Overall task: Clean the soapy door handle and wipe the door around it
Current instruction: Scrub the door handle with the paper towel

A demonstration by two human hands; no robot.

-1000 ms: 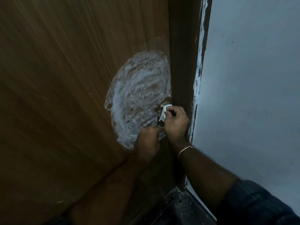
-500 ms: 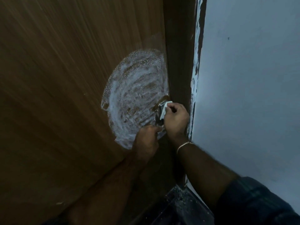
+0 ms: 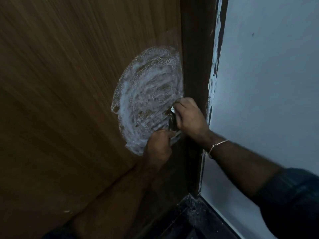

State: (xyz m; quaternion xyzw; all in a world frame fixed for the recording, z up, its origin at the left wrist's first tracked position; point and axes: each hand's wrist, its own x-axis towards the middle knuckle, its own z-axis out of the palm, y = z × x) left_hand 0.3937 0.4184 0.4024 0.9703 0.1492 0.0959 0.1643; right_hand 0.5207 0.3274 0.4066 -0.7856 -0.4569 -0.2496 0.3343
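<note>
A brown wooden door (image 3: pixel 69 100) carries a wide patch of white soap foam (image 3: pixel 148 94) beside its right edge. The metal door handle (image 3: pixel 172 124) shows only as a dark sliver between my hands. My right hand (image 3: pixel 189 118) grips a small white cloth (image 3: pixel 173 111) against the top of the handle; most of the cloth is hidden by the fingers. My left hand (image 3: pixel 158 149) is curled just below, its fingers closed on the handle's lower end, where a pale bit of cloth or foam shows.
A dark door frame (image 3: pixel 196 66) runs down right of the handle. Beyond it is a pale blue-white wall (image 3: pixel 267 83) with chipped paint along its edge. Dark speckled floor (image 3: pixel 189 218) lies at the bottom.
My right hand has shifted slightly up along the handle, and less of the white cloth shows. The left hand stays below the handle.
</note>
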